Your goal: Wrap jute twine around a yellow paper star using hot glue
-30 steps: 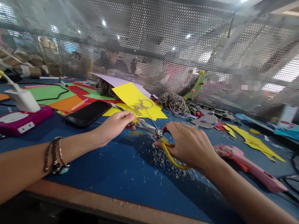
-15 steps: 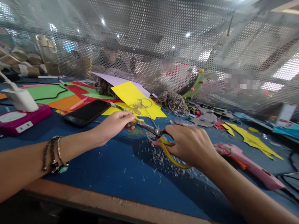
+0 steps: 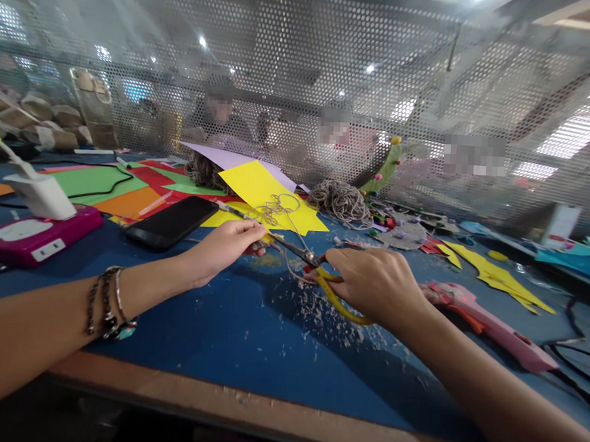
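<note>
My right hand (image 3: 379, 279) is wrapped round the handles of a pair of scissors (image 3: 342, 307), yellow on the lower loop. The blades point left, nearly closed, with their tips at the fingers of my left hand (image 3: 231, 244). That hand is closed in a pinch on a small tuft of grey yarn (image 3: 258, 247), mostly covered by the fingers. A loose strand hangs below the blades, and looped grey yarn (image 3: 278, 210) lies on yellow paper (image 3: 257, 182) just behind. Pale clippings (image 3: 319, 309) are scattered on the blue tabletop under the scissors.
A black phone (image 3: 172, 221) and a magenta power strip (image 3: 39, 235) with a white charger (image 3: 41, 195) lie left. To the right is a pink glue gun (image 3: 501, 324) with a cord. A yarn heap (image 3: 340, 202) sits before the perforated metal screen (image 3: 305, 61); people are behind it.
The scissor blades have come closer together, and the lower yellow handle has risen slightly with my right fingers. My left hand stays in place.
</note>
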Action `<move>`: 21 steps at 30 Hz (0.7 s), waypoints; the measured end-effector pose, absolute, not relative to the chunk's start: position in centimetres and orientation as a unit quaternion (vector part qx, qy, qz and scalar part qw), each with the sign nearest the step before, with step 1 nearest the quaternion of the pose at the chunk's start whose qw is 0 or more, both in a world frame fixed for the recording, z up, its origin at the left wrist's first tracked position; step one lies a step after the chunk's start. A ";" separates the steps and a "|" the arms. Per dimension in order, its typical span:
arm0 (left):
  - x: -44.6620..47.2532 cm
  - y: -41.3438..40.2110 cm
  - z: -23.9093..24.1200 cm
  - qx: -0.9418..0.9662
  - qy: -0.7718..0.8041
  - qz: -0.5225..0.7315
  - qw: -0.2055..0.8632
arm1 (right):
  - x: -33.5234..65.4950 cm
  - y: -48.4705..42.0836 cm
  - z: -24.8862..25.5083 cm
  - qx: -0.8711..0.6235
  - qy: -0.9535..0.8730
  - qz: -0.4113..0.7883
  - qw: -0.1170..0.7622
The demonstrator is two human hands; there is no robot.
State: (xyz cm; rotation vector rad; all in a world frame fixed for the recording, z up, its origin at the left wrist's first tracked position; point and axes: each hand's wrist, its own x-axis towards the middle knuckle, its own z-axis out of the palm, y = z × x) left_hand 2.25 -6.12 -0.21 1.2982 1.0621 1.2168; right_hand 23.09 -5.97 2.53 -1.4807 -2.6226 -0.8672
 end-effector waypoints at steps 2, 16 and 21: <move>2.3 -6.1 -0.1 0.547 0.443 0.500 0.505 | 23.2 -5.7 2.5 -0.489 -0.835 -0.252 0.006; 2.3 -6.5 0.4 0.629 0.447 0.441 0.458 | 24.2 -4.2 2.4 -0.574 -0.810 -0.060 0.103; 2.3 -6.5 0.4 0.626 0.451 0.445 0.454 | 24.9 -3.9 3.0 -0.510 -0.842 0.073 0.158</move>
